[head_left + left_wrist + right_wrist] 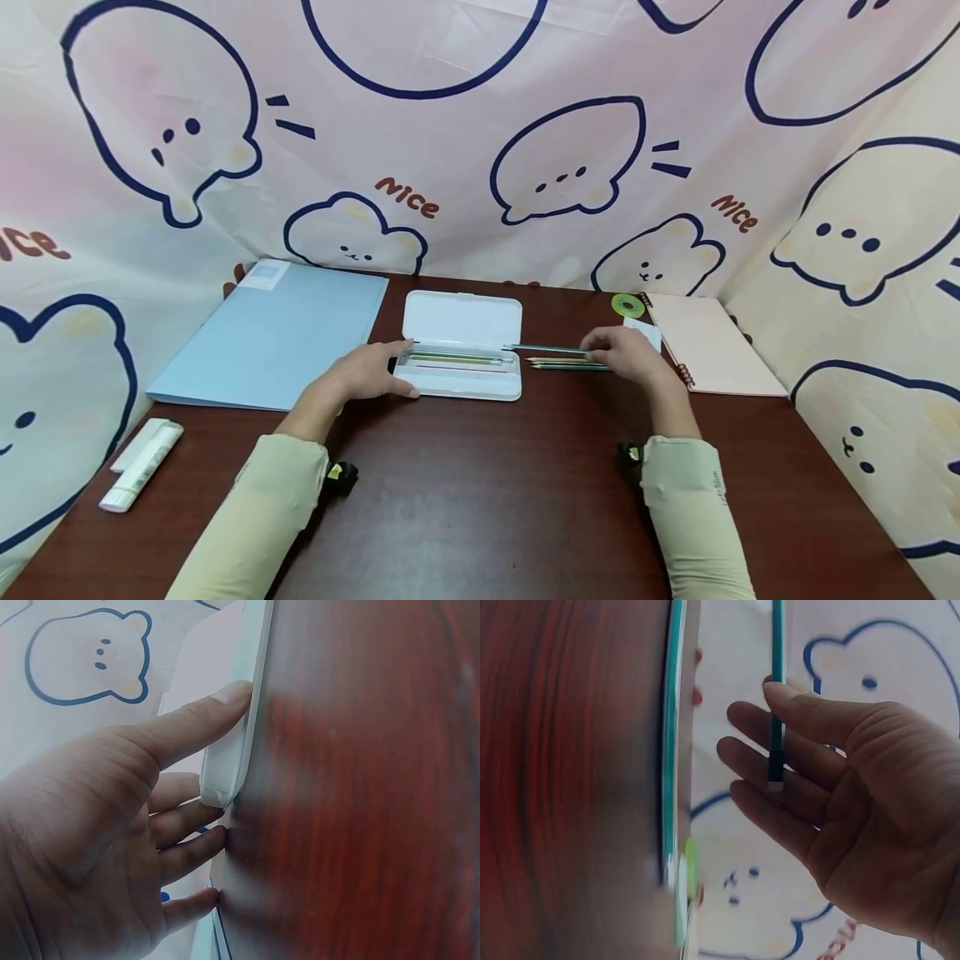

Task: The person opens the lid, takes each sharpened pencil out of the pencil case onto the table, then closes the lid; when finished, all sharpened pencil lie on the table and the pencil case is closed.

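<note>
Over the desk (480, 483), I see the right hand (626, 352) pinching a green pencil (778, 645), the left hand (367, 372) gripping the white pencil case (468, 384).

There is one pencil case (462, 320), one notebook (716, 346), one folder (277, 333), one green ring (618, 305).

Bright, soft head view — faint sheen on the table (465, 500) — hazier wrist views (blurry in patches)
</note>
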Demonstrator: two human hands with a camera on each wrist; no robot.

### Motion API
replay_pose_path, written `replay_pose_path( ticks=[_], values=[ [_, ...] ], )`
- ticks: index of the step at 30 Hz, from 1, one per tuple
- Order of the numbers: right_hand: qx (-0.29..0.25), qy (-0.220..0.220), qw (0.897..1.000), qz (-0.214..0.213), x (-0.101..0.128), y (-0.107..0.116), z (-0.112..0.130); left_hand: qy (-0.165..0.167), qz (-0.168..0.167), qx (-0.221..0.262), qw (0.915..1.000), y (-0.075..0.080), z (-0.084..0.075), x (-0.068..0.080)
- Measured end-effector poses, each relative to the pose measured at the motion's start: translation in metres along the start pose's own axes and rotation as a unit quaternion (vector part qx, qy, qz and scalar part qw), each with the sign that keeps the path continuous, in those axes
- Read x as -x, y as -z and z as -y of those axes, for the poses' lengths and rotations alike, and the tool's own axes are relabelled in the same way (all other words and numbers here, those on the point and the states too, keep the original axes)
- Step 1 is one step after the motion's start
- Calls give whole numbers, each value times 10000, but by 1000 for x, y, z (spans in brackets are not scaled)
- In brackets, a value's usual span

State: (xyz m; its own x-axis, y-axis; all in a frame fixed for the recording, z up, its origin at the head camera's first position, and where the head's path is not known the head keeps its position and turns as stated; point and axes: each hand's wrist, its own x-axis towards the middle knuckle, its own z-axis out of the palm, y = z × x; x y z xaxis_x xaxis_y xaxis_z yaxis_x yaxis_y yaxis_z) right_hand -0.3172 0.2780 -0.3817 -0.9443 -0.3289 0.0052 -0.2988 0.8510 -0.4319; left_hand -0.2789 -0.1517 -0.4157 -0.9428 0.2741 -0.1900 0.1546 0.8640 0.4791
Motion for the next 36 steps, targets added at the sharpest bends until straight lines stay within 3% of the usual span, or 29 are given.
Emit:
replay_pose_path(
  ticks=[5, 12, 36],
  values=[
    [101, -298, 9995, 30, 12, 9, -23, -58, -19, 2, 10000, 0, 0, 1],
    [63, -679, 9974, 227, 17, 10, -34, -4, 32, 1, 10000, -2, 1, 1],
    [547, -607, 9958, 411, 6, -3, -34, -48, -37, -35, 10000, -1, 2, 0]
  ],
)
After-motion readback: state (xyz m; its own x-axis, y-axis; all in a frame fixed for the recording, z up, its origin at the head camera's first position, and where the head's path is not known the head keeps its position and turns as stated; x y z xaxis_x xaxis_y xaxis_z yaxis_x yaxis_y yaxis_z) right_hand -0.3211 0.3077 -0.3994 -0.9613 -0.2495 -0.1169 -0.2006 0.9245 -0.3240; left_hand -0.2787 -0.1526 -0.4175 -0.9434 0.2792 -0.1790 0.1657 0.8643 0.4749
